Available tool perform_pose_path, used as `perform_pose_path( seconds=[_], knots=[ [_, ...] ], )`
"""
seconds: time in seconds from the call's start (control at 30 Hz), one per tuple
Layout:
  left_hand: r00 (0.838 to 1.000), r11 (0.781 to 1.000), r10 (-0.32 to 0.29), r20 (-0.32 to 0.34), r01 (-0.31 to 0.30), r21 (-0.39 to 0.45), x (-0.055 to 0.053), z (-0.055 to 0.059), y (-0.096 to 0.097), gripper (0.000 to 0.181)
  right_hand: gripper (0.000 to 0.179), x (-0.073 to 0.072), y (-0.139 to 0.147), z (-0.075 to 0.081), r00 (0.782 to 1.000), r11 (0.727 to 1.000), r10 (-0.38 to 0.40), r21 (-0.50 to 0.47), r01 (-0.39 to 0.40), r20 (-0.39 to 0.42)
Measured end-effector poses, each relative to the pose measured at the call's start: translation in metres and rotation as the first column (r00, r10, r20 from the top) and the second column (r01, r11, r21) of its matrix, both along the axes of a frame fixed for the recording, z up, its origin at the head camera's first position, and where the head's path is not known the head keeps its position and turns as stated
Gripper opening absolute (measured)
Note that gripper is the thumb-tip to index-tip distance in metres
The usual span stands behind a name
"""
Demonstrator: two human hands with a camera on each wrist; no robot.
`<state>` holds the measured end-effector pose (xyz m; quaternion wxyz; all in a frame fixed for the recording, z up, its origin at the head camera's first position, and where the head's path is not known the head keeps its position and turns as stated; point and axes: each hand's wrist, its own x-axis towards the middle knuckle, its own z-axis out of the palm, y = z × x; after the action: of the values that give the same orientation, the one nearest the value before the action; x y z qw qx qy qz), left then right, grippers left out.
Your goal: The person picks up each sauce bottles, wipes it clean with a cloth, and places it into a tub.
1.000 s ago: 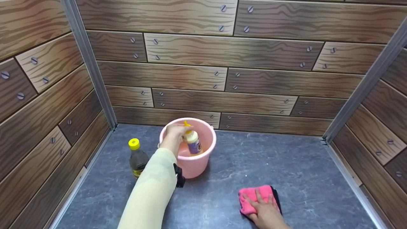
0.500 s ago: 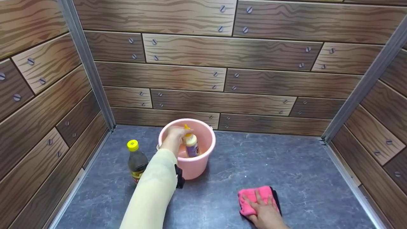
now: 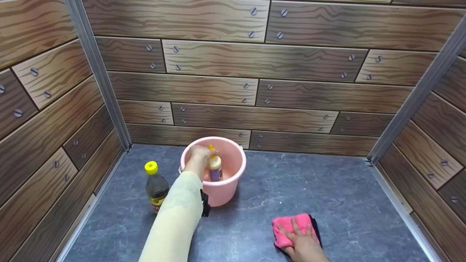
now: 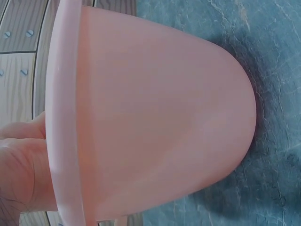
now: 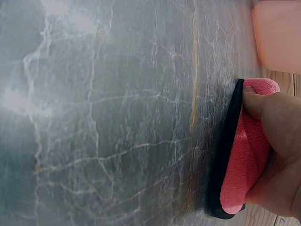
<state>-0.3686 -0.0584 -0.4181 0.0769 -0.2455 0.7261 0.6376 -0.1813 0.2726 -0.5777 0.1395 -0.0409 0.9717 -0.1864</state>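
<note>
Pinching the bottle (image 3: 215, 172) high up, the left hand (image 3: 198, 153) is inside the bucket (image 3: 220, 194); the bottle hangs or stands roughly upright beneath, well apart from the right hand (image 3: 306, 246), spread flat on the cloth (image 3: 287, 222).

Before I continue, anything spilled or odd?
No visible spill: the pink bucket and dark bottle stand upright, the cloth lies folded. Only tiny white specks stand out against the grey surface, too small to identify.
</note>
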Motion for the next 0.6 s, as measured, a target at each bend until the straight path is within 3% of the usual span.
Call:
perform_pose_path(
  seconds=[0.2,0.27,0.4,0.53,0.6],
  knots=[
    [0.997,1.000,0.024,0.078,-0.024,-0.010,0.007,0.007,-0.001,0.043,0.066,0.000,0.000,0.000,1.000,1.000,0.001,-0.008,-0.001,0.002],
    [0.995,0.999,0.012,0.097,-0.017,0.045,0.006,0.007,-0.002,0.042,0.066,0.000,0.001,0.001,1.000,1.000,0.008,-0.016,-0.008,-0.009],
    [0.984,0.995,-0.094,0.149,0.089,0.042,0.004,0.012,-0.004,0.043,0.067,0.001,0.002,0.001,1.000,1.000,0.017,-0.025,-0.018,-0.020],
    [0.957,0.976,-0.206,0.205,0.215,-0.021,0.005,0.022,-0.004,0.050,0.067,0.001,0.002,-0.001,0.999,0.999,0.025,-0.027,-0.026,-0.043],
    [0.936,0.957,-0.265,0.232,0.286,-0.057,0.004,0.027,-0.003,0.056,0.067,0.001,0.003,-0.002,0.998,0.999,0.028,-0.031,-0.030,-0.052]
  ],
)
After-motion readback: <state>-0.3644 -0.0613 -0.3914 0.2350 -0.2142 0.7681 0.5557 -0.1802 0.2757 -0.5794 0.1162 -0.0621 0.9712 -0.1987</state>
